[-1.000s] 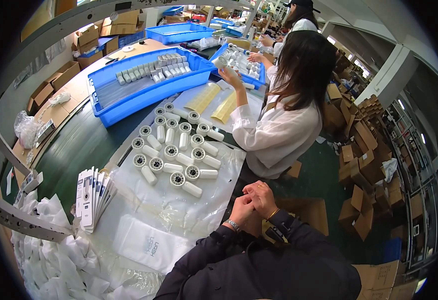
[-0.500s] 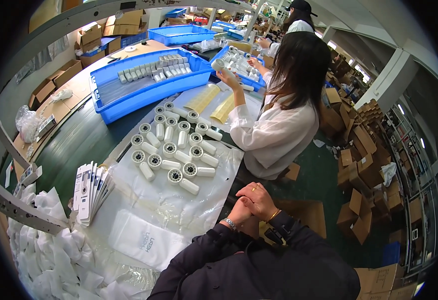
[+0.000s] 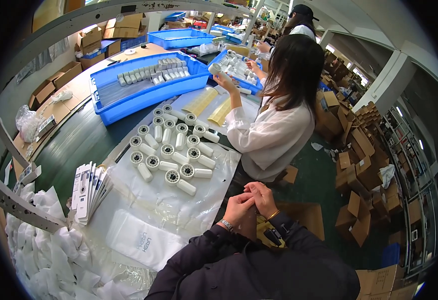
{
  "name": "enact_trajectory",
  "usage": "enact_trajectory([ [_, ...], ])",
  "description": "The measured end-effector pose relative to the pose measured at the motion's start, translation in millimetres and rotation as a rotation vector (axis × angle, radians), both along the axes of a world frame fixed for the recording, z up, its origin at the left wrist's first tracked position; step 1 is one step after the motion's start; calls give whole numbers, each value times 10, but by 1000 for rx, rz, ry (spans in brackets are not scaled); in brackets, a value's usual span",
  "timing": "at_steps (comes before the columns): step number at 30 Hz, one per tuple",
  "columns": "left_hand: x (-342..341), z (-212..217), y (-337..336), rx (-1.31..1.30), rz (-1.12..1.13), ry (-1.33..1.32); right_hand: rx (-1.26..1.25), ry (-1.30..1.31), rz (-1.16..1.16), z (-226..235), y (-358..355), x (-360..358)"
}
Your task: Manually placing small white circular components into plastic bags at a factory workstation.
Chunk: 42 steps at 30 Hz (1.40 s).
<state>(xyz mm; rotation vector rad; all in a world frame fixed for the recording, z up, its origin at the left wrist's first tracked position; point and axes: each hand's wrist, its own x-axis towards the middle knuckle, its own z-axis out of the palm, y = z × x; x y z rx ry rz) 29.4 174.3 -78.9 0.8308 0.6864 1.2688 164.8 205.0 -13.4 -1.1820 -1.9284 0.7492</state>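
White handheld units (image 3: 180, 158), each a round head with a stubby handle, lie on a clear plastic sheet (image 3: 206, 202) ahead of your hands and to their left. Closest to you is one (image 3: 180, 183) whose long axis slants: head up and to the left, handle pointing down and right, roughly toward you. Your left hand (image 3: 237, 208) is nearer to it than your right hand (image 3: 262, 198), though neither touches it. Your two hands meet just off the sheet's right side, fingers curled in and touching; whether something small is pinched between them, I cannot tell.

On your left, a flat white pouch (image 3: 138, 236) lies near your sleeve, with a fan of slim cartons (image 3: 85, 195) beyond it. Past the units, a large blue bin (image 3: 129, 111) holds rows of short white cylinders (image 3: 168, 73). Farther right, a blue tray (image 3: 255, 88) carries white pieces beside a co-worker's hand (image 3: 225, 82), which grips another white unit. Beside your right forearm sits an open cardboard box (image 3: 313, 218), its contents partly hidden.
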Motion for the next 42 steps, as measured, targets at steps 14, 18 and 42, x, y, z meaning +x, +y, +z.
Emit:
enact_trajectory([
  [14, 4, -122, 26, -218, -213, -609, 95, 16, 11, 65, -135, -86],
  [18, 1, -109, -13, -172, -264, -453, 157, -48, -7, 118, -121, -123],
  [42, -72, 212, -74, 5, -273, -53, -146, 297, -48, 234, 49, -44],
])
